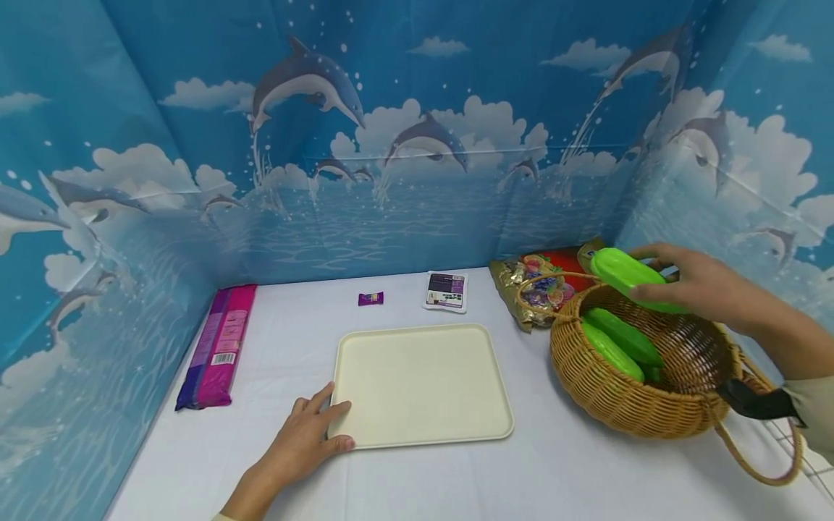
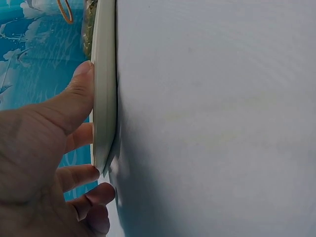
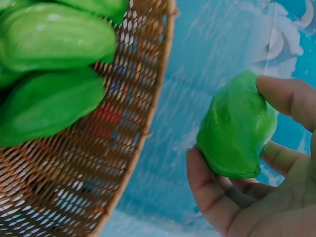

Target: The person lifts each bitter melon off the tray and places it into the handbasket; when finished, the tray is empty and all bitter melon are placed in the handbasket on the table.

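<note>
A long, glossy green vegetable with soft ridges (image 1: 627,271) is in my right hand (image 1: 700,286), gripped between thumb and fingers above the basket's far rim. In the right wrist view the vegetable (image 3: 237,126) shows end-on, outside the basket wall. The wicker basket (image 1: 606,405) has several similar green vegetables (image 3: 57,37) lying in its left part. My left hand (image 1: 302,441) holds the near left corner of a cream rectangular tray (image 1: 423,387). In the left wrist view the thumb (image 2: 81,89) lies against the tray's rim (image 2: 103,84), with fingers around the corner.
A pink and purple packet (image 1: 218,347) lies at the left. Behind the tray are a small purple wrapped piece (image 1: 371,298) and a white and purple pack (image 1: 446,291). A gold and red fruit-printed bag (image 1: 537,282) lies behind the basket. Dolphin-printed curtains (image 1: 404,210) enclose the table.
</note>
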Motion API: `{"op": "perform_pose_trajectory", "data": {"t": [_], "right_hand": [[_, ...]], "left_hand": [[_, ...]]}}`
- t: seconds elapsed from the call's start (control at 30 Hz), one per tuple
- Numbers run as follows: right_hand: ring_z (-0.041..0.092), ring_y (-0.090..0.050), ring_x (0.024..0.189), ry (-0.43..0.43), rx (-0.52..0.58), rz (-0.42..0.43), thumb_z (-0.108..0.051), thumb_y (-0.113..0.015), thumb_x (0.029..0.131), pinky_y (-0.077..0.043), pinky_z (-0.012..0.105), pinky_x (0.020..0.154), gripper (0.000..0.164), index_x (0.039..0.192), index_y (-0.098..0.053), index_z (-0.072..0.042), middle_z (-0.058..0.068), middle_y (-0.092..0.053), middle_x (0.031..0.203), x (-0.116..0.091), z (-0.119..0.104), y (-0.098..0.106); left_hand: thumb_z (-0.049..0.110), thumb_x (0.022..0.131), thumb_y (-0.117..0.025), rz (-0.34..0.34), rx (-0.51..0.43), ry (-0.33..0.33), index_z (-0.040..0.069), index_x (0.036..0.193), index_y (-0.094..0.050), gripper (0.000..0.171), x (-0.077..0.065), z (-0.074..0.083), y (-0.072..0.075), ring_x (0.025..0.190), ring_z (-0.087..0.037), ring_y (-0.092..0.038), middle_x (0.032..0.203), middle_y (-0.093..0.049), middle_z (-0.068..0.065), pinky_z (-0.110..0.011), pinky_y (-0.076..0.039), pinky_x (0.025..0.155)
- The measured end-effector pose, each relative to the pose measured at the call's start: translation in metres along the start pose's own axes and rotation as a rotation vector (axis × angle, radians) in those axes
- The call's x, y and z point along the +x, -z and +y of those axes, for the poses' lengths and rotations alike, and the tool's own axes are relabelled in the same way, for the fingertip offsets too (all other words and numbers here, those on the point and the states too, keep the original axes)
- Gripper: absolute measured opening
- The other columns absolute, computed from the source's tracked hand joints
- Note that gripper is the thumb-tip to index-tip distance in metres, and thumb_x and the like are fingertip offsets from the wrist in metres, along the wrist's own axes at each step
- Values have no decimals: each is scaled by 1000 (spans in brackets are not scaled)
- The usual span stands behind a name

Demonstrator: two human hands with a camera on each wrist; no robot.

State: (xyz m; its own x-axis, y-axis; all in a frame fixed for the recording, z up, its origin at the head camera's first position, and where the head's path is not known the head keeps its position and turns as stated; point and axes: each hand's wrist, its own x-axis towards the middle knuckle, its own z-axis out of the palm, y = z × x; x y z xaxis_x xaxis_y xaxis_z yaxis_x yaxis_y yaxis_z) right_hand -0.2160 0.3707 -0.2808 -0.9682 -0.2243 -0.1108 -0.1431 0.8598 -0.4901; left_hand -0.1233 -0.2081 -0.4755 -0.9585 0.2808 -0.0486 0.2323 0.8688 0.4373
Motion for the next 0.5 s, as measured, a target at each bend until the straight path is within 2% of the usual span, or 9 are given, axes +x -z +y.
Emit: {"op": "perform_pose_trajectory", "data": {"t": [0.2, 0.5], "right_hand": [[57, -44, 120, -25, -18, -72, -40, -64, 100, -51, 57, 77, 73, 150, -35, 5, 40, -42, 137, 4, 18, 0], [60, -49, 118, -29, -31, -151, -37, -67, 98, -53, 55, 77, 73, 146, -39, 11, 44, -47, 133, 10, 44, -6]], "left_hand": [[49, 83, -76, 4, 2, -9, 15, 137, -65, 65, 0, -1, -1, 109, -19, -46, 161, -36, -16, -46, -47, 95], [49, 82, -77, 7, 5, -11, 15, 137, -66, 65, 0, -2, -2, 109, -19, -46, 161, -37, -16, -46, -48, 95]]}}
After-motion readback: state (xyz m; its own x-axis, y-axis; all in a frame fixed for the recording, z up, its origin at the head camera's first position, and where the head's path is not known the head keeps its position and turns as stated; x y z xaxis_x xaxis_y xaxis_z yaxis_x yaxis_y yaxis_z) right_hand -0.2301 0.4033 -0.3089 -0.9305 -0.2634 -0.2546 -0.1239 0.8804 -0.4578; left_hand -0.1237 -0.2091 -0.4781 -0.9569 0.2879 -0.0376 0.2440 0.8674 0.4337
